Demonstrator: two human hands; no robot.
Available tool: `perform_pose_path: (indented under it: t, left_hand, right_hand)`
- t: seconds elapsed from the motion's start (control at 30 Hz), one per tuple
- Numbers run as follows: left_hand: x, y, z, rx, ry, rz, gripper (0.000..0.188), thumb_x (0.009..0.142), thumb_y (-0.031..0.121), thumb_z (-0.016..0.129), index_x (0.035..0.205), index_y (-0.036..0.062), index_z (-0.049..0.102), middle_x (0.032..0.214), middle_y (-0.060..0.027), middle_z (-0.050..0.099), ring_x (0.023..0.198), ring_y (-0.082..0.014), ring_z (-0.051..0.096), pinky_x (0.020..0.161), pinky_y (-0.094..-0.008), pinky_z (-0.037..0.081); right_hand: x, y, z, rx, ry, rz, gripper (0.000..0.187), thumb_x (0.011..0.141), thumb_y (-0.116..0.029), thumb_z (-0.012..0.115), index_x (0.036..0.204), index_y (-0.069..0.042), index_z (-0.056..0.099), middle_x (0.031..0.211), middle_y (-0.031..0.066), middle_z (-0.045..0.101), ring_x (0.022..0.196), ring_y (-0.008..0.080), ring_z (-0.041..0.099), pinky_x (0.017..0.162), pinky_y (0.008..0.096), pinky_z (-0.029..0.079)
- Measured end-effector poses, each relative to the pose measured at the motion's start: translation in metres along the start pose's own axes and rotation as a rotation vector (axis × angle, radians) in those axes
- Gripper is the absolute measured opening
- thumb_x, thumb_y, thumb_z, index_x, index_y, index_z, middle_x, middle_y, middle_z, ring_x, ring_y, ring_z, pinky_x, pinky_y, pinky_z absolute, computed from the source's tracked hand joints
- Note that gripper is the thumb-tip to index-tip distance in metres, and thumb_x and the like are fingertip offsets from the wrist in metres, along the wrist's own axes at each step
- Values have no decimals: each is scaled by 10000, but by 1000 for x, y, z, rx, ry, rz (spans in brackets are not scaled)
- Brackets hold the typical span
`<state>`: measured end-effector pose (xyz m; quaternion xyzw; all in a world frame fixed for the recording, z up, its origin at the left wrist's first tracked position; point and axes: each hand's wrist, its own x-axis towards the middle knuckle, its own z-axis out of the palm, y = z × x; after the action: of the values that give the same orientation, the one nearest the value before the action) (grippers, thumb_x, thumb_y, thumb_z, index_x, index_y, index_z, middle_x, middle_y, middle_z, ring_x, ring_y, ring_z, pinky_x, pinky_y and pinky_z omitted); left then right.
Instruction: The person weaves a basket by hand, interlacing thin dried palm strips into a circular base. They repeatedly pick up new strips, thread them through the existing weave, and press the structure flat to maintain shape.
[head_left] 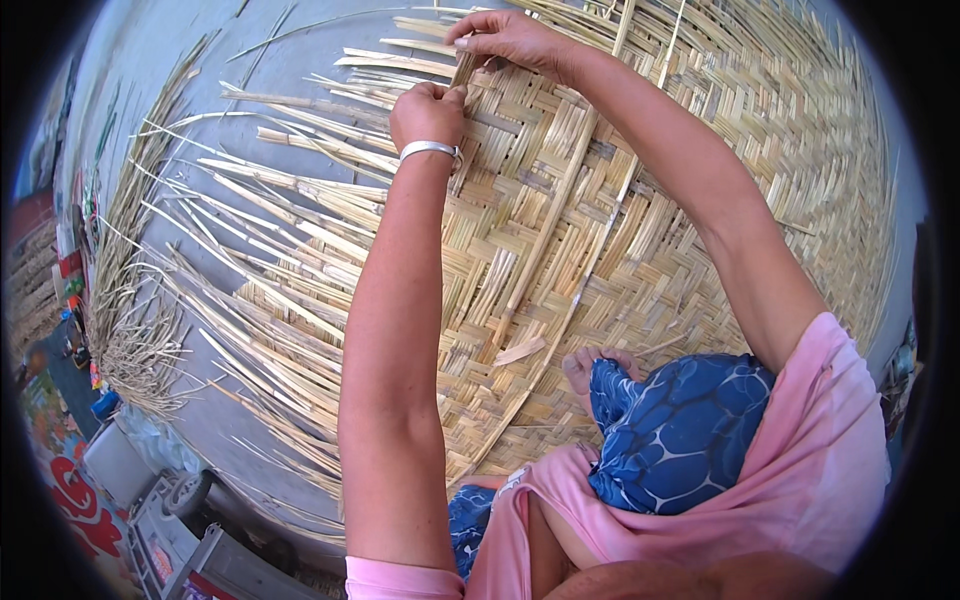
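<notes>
A woven mat of flat, pale reed strips (pixel 690 255) spreads under both my arms, its loose strip ends fanning out to the left. At the mat's far left edge, my left hand (pixel 428 116), with a silver bangle on its wrist, is closed around a short brownish flat reed strip (pixel 465 70) that stands up from the weave. My right hand (pixel 515 42) bends over the upper end of this same strip, thumb and fingers against it. The fingertips partly cover where the strip meets the weave.
Two long thin reeds, one a split cane (pixel 560 205), lie across the mat. A loose chip (pixel 520 351) rests near my bare foot (pixel 590 365). A bundle of reeds (pixel 140 250) lies on the grey floor at left. A grey plastic wheeled object (pixel 190 510) stands lower left.
</notes>
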<state>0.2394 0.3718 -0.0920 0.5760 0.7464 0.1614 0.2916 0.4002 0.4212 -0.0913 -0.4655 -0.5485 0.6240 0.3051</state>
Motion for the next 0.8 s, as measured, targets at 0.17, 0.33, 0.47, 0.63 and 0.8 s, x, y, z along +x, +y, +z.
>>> perform_pose_path:
  t: [0.17, 0.33, 0.47, 0.63, 0.8]
  left_hand:
    - [-13, 9, 0, 32, 136, 11, 267, 769, 319, 638, 772, 52, 657, 759, -161, 648, 749, -318, 622, 705, -387, 478]
    - [-15, 15, 1, 16, 249, 6, 225, 751, 266, 610, 769, 45, 649, 774, -180, 644, 751, -346, 619, 711, -401, 480]
    - [-15, 17, -1, -103, 271, -55, 214, 694, 235, 601, 755, 35, 644, 749, -186, 638, 727, -351, 616, 699, -397, 481]
    - [-12, 3, -5, -237, 314, -159, 201, 659, 213, 595, 688, 18, 631, 705, -192, 628, 662, -343, 605, 676, -384, 479]
    - [-3, -4, 9, -472, 324, -220, 197, 649, 177, 606, 635, -19, 595, 631, -189, 609, 567, -282, 590, 629, -359, 482]
  right_hand:
    - [56, 2, -5, -604, 104, -195, 500, 824, -458, 514, 1032, -14, 612, 839, 173, 633, 806, 257, 608, 713, 380, 473]
    - [125, 11, 0, -859, 8, -21, 678, 795, -621, 422, 959, -4, 651, 905, 248, 626, 891, 401, 587, 779, 449, 450]
    - [124, 4, 4, -629, -104, -63, 605, 771, -583, 524, 899, -8, 661, 853, 192, 639, 807, 305, 599, 743, 419, 461]
    - [73, -35, 22, -21, -311, 216, 306, 711, -338, 703, 872, -95, 611, 823, 97, 579, 753, 212, 549, 671, 403, 442]
    - [95, -20, 14, -253, -304, 447, 285, 677, -250, 732, 888, -109, 602, 895, 86, 566, 835, 184, 522, 679, 404, 426]
